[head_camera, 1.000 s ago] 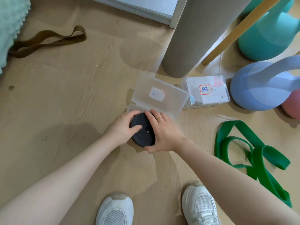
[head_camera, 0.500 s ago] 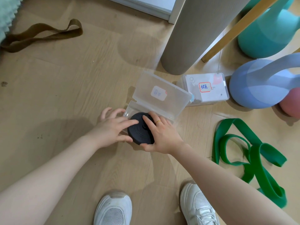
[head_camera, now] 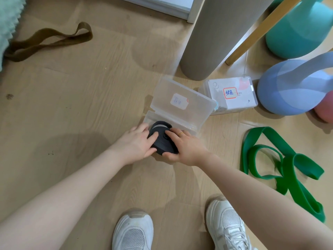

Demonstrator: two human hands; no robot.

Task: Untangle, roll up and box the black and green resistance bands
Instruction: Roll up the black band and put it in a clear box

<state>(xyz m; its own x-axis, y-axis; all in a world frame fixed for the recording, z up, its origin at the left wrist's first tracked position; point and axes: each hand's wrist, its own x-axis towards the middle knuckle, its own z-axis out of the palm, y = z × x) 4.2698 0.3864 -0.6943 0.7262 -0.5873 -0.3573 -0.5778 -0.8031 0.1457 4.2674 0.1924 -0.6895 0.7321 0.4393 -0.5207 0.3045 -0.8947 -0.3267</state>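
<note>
The black band [head_camera: 163, 141] is rolled into a thick round coil at the middle of the frame, at the front edge of the open clear box [head_camera: 182, 112]. The left hand [head_camera: 137, 143] and right hand [head_camera: 183, 147] grip it from both sides, fingers on top. The green band [head_camera: 281, 170] lies loose on the floor at the right.

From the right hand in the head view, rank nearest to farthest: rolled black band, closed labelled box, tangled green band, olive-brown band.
1. Rolled black band: gripped by the right hand.
2. Closed labelled box: beyond, rightward.
3. Tangled green band: right; too close to call against the box.
4. Olive-brown band: far left.
</note>
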